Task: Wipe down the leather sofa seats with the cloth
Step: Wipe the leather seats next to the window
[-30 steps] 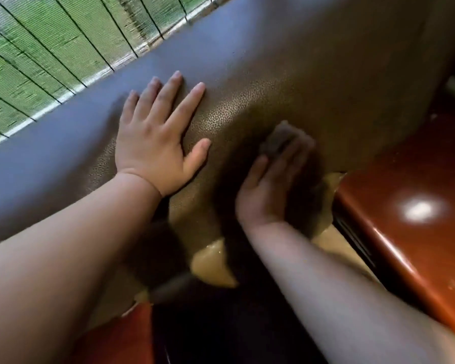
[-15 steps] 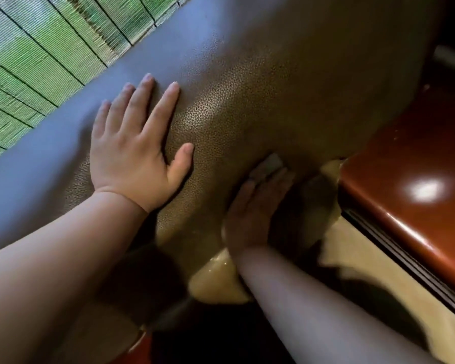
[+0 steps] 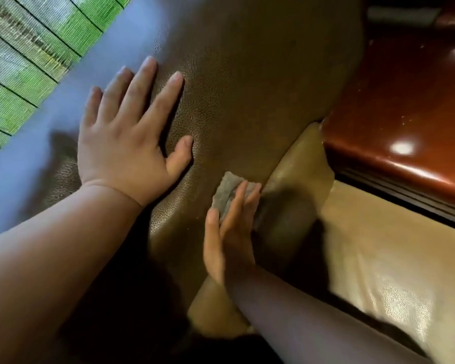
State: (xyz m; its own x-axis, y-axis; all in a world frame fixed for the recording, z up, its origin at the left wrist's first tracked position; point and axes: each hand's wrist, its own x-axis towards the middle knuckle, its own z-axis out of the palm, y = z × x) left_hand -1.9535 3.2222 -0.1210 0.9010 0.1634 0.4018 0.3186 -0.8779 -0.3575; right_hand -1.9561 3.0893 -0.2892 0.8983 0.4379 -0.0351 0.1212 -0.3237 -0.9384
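Your right hand (image 3: 230,232) presses the small grey cloth (image 3: 227,194) flat-fingered against the brown pebbled-leather sofa back (image 3: 247,101), low near the tan seat cushion (image 3: 378,258). Your left hand (image 3: 128,137) rests spread. Mid-wipe; the seat likely remains.

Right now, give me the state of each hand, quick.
Left hand: open, fingers spread flat, resting on the brown leather sofa.
Right hand: open, straight fingers pressing the grey cloth against the leather.
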